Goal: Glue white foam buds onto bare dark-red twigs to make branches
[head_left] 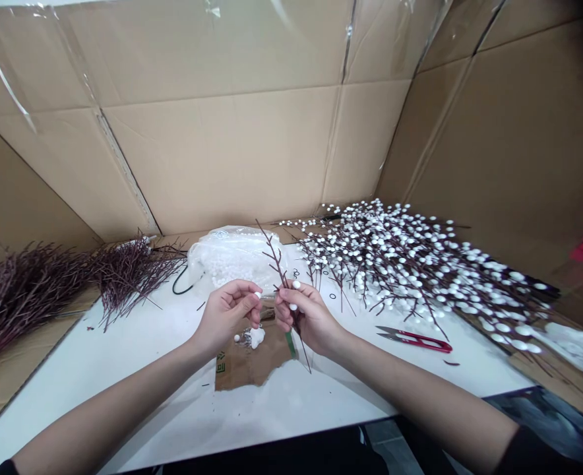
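Observation:
A brown artificial twig (pixel 275 254) stands nearly upright in my right hand (pixel 307 310), whose fingers are closed around its stem. Two white berries (pixel 296 285) show on the twig by those fingers. My left hand (pixel 233 309) pinches a small white foam berry (pixel 257 295) between thumb and forefinger, just left of the twig. Under both hands lies a torn piece of cardboard (pixel 246 369) with a blob of white glue-like paste (pixel 256 338) on it. Behind the hands rests a clear plastic bag (pixel 229 254) of white berries.
Bare brown twigs (pixel 29 284) are heaped at the left, with a smaller bunch (pixel 128 270) beside them. Many white-berried branches (pixel 395 251) cover the right side. Red thread snips (pixel 420 340) lie on the white table (pixel 157 376). Cardboard walls (pixel 222 145) enclose the back and sides.

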Action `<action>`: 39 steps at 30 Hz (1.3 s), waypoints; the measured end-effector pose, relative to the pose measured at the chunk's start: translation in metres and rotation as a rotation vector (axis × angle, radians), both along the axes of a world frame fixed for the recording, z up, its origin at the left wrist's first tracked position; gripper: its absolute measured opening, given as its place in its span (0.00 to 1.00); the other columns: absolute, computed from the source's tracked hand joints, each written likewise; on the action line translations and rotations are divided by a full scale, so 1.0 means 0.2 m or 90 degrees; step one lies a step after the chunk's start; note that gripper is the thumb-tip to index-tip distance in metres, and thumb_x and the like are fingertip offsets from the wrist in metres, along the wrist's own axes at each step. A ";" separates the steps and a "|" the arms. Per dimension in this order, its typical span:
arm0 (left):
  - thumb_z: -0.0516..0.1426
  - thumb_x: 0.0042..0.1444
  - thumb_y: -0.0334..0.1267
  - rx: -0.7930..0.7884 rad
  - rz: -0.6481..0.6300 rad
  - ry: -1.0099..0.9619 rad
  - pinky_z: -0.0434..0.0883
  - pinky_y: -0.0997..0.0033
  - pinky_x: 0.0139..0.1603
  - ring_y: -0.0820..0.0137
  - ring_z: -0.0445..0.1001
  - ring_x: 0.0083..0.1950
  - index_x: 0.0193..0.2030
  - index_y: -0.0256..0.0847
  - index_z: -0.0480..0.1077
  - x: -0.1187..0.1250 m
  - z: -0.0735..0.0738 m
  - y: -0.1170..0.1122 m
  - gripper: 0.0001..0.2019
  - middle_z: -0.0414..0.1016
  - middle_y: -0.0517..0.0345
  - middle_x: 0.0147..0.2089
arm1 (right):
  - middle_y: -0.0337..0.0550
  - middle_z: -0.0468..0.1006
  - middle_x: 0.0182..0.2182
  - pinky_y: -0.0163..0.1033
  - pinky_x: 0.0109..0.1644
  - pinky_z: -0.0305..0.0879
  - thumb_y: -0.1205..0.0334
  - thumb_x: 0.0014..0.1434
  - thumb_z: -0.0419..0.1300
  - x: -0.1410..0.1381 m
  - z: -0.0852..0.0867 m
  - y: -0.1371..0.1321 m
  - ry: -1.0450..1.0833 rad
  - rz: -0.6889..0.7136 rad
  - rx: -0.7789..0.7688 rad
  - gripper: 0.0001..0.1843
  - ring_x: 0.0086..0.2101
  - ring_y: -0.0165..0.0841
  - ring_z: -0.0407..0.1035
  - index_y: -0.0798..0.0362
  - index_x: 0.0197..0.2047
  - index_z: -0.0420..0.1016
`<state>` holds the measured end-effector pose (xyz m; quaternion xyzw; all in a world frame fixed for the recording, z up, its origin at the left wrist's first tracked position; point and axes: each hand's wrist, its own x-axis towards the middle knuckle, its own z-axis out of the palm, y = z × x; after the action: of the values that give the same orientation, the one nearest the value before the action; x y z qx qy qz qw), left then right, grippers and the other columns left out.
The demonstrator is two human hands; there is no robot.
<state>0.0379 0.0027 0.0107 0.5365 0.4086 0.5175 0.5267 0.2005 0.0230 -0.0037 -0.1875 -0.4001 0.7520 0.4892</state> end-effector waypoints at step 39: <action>0.62 0.50 0.37 0.014 0.077 0.015 0.75 0.70 0.31 0.70 0.76 0.26 0.32 0.36 0.70 0.07 0.01 -0.05 0.07 0.77 0.59 0.24 | 0.34 0.70 0.15 0.29 0.20 0.63 0.63 0.49 0.63 -0.02 0.06 -0.05 -0.131 -0.068 0.077 0.13 0.17 0.25 0.65 0.54 0.19 0.64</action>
<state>0.0519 -0.0075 0.0128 0.5227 0.4404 0.5466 0.4838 0.1971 0.0131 0.0075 -0.2548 -0.4825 0.6761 0.4952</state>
